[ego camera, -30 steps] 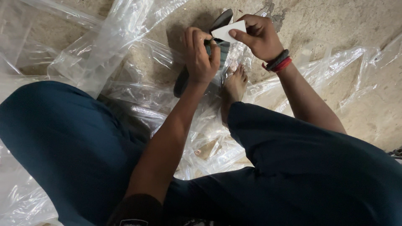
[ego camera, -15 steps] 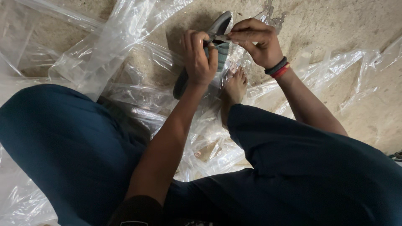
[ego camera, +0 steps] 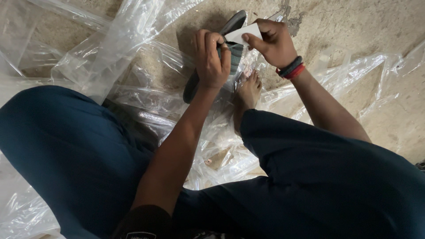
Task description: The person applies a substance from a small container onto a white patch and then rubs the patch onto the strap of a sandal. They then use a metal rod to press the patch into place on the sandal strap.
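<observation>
Left grip (ego camera: 211,59) clasped the grey sandal (ego camera: 234,42); right grip (ego camera: 272,42), at three o'clock, pinched a white card (ego camera: 245,33) against it.

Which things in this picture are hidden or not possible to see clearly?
- Shoe, head view: its middle is covered by the left hand, so the kind of shoe is unclear.
- White card, head view: one end is hidden under the fingers of the right hand; any print is too small.
- Foot, head view: the heel is hidden by the trouser leg.
- Floor: mostly covered by plastic sheets.
</observation>
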